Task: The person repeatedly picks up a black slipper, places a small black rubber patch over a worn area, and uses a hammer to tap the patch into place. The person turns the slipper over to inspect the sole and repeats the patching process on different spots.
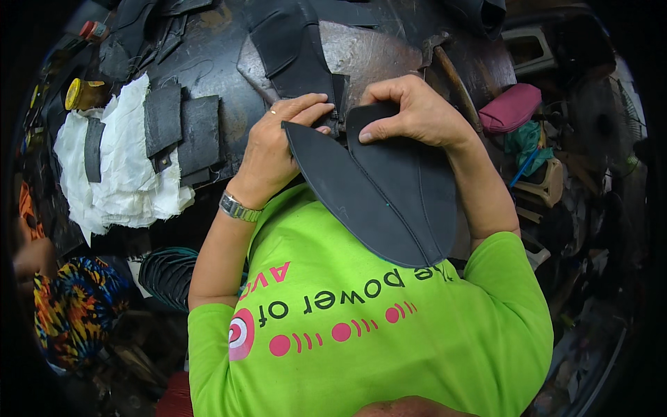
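While both hands work at chest height, the largest thing in view is the dark workbench (208, 48), a worn, stained surface that fills the upper part of the picture. Below it, the person's bright green shirt (389, 333) fills the lower part.

Between bench and shirt sits the black leather piece (389, 187), a broad, leaf-shaped panel made of two halves joined by a stitched seam down its middle. It is held up over the chest, its pointed end toward the shirt and its wide end toward the bench.

A white cloth (118, 174) lies crumpled on the left of the bench. Several flat black cutouts (182, 128) rest on it and overlap its right edge.

The right hand (410, 111) is closed on the top edge of the leather piece, fingers curled over the rim and thumb pressed flat on its face. The left hand (278, 142) grips the left upper edge of the same piece, fingers bent over it; a ring shows on one finger.

A pink pouch (511, 108) lies to the right of the bench, well apart from the hands. A metal wristwatch (238, 208) sits on the left wrist. A small yellow jar (82, 94) stands at the far left, just beside the cloth.
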`<state>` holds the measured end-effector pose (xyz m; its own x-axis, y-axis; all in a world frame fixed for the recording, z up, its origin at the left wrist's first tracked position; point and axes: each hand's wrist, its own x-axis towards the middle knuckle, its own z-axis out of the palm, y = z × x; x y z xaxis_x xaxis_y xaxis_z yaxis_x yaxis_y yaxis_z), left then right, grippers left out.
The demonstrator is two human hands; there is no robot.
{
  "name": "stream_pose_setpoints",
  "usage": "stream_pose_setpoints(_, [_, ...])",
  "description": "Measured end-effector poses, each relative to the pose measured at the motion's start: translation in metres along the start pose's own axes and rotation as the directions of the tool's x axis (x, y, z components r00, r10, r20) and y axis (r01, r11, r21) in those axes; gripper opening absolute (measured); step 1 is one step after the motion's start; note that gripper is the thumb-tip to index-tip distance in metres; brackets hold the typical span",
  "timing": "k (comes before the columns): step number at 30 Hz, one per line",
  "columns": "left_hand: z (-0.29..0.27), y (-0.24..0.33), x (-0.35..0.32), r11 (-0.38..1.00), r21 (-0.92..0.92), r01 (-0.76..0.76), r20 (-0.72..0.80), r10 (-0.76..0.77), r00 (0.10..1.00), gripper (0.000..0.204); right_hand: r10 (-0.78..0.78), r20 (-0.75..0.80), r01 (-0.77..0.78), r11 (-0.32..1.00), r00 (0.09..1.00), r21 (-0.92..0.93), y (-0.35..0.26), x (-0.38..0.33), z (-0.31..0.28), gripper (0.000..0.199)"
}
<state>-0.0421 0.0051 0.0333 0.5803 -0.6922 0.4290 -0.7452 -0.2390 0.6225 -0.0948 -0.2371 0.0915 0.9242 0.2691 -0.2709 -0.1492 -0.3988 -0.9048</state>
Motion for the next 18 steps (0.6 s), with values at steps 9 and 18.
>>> stream_pose_setpoints(9, [-0.042,-0.017,0.012,0.86,-0.414,0.297,0.431,-0.101,0.896,0.079,-0.028,-0.106,0.031,0.999,0.994,0.025,-0.002,0.015,-0.007,0.024])
stream_pose_setpoints(18, [-0.014,-0.01,0.011,0.829,-0.395,0.395,0.192,-0.346,0.918,0.033,-0.017,-0.195,0.013,1.0,0.981,-0.022,0.006,0.022,-0.005,0.024])
